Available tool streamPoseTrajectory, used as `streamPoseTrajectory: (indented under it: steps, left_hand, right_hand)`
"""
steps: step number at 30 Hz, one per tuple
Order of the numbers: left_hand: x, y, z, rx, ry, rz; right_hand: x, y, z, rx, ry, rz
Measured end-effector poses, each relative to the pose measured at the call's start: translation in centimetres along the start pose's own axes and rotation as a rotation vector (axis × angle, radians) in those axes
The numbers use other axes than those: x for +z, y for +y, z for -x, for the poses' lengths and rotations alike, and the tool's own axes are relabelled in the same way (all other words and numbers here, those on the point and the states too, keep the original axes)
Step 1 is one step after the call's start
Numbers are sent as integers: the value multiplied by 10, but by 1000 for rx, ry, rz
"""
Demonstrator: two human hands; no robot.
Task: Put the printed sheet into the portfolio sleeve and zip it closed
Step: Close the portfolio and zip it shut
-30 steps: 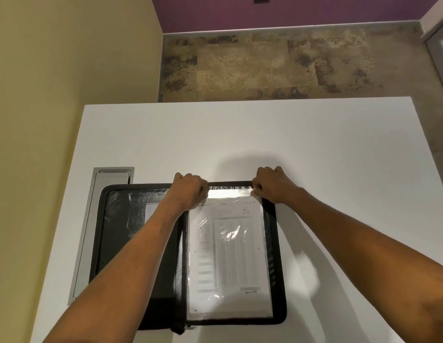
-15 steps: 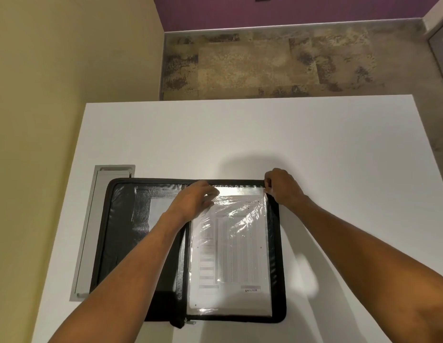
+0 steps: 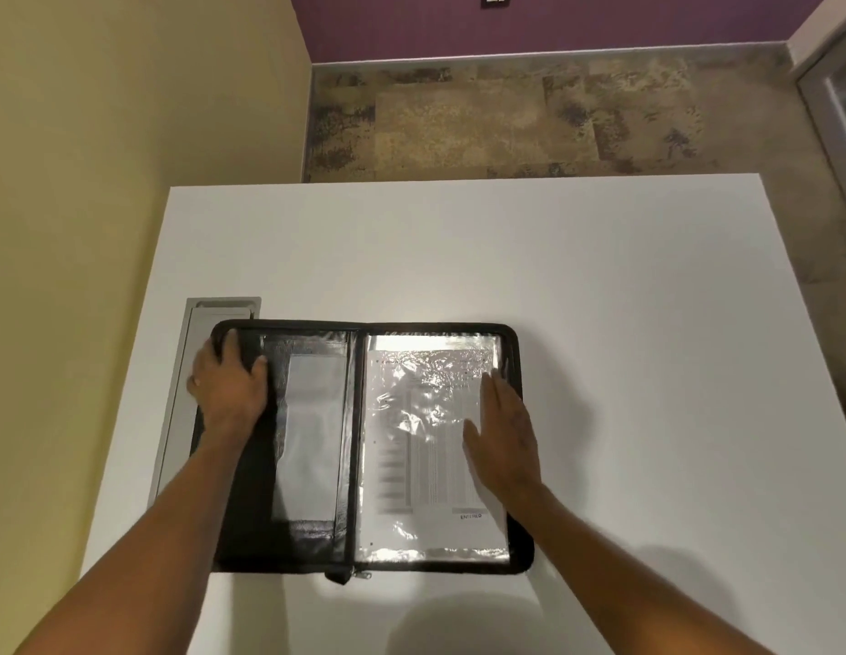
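Observation:
A black zip portfolio [image 3: 520,550] lies open flat on the white table [image 3: 600,300]. Its right half holds a clear plastic sleeve with the printed sheet [image 3: 425,446] inside, text visible through the glare. The left half shows a dark inner pocket with a pale insert [image 3: 312,432]. My left hand [image 3: 229,387] rests on the portfolio's upper left corner, fingers curled over its outer edge. My right hand [image 3: 503,432] lies flat, fingers together, on the right side of the sleeve. The zipper pull [image 3: 359,575] sits at the bottom of the spine.
A grey metal cable hatch [image 3: 184,418] is set into the table, partly under the portfolio's left edge. A yellow wall [image 3: 104,182] runs along the left. Patterned floor [image 3: 506,120] lies beyond the table's far edge.
Both hands left the sleeve's top edge. My left hand moved left to the portfolio's outer corner; my right hand slid down and flattened on the sleeve.

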State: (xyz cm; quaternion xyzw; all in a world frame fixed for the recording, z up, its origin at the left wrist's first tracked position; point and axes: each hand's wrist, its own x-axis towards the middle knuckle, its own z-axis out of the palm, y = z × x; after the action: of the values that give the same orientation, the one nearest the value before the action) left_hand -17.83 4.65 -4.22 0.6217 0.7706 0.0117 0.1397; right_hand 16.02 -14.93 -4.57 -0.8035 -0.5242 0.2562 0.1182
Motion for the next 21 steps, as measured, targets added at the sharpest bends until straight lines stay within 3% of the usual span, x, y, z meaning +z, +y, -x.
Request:
streamPoseTrajectory:
  steps: [5, 9, 21]
  left_hand:
    - [-6, -55, 12, -248, -141, 135]
    - [-9, -75, 21, -250, -155, 232]
    - [-26, -80, 45, -223, -179, 371]
  right_hand:
    - [21, 18, 61, 63, -60, 72]
    - [27, 29, 89, 139, -74, 76]
    - [10, 61, 117, 144, -109, 182]
